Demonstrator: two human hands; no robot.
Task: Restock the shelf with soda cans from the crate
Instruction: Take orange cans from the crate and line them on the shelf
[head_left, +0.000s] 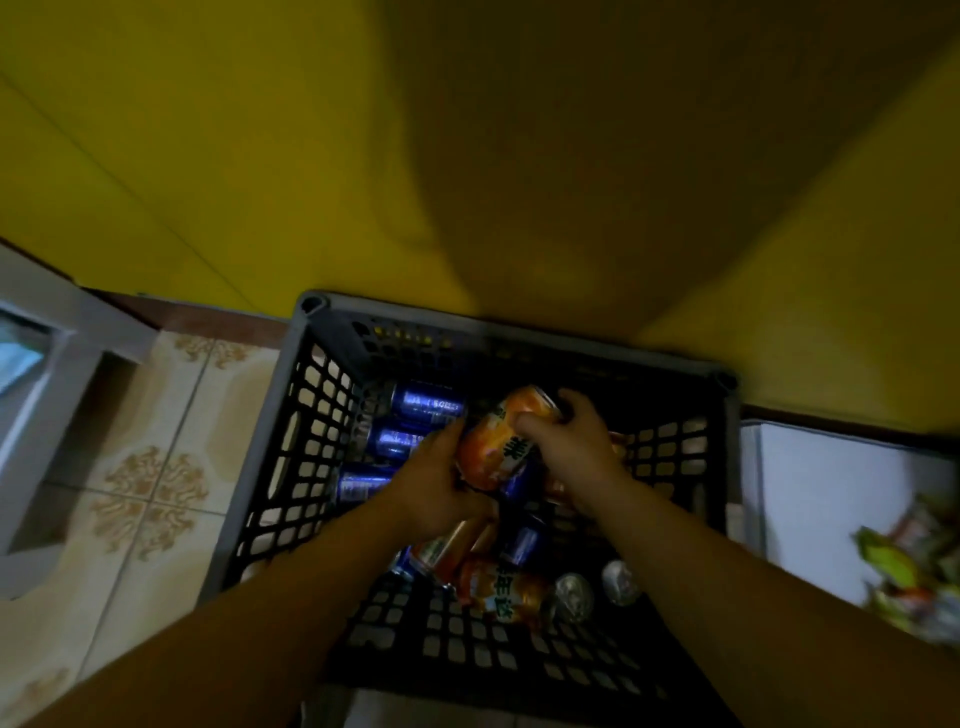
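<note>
In the crate (270, 467) I count three orange cans (501, 587) and, in this gloom, perhaps five blue cans (423, 404). My left hand (436, 483) and right hand (571, 452) both clasp the topmost orange can (493, 447), its long axis tilted toward the far-right corner.

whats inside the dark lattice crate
Blue soda cans and orange soda cans lie loose inside. The left hand and right hand hold one orange can; whatever lies under them is covered.

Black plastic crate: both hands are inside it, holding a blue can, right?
Not quite. The left hand and right hand are inside the black plastic crate, but the metal soda can they hold is orange, not blue. Blue cans lie to its left. The head view shows this.
</note>
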